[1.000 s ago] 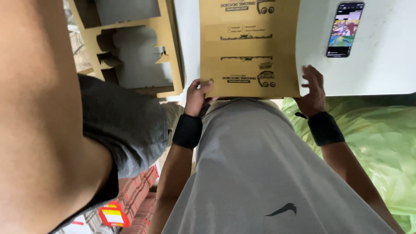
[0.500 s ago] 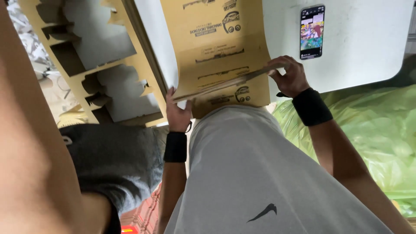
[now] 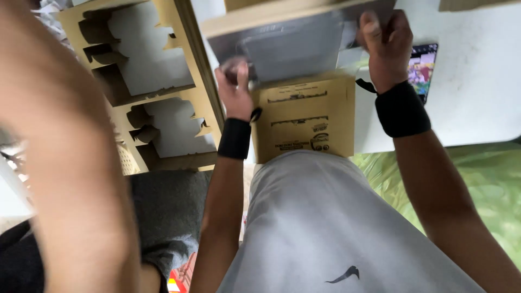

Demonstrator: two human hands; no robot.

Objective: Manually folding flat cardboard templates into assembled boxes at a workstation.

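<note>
A flat brown cardboard box lies on the white table right in front of me. Its upper part is raised, showing a grey inside. My left hand grips the raised part at its left lower corner. My right hand grips it at the right edge. Both wrists wear black wristbands. Motion blurs the lid and fingers.
A brown cardboard insert with cut-out recesses stands to the left of the box. A smartphone with a lit screen lies on the table behind my right wrist. Another person's bare arm fills the left side. Green fabric lies at the right.
Both hands have lifted the box's upper part up and away from me; before, the box lay flat and shut. The view has shifted, and the phone now sits behind my right wrist.
</note>
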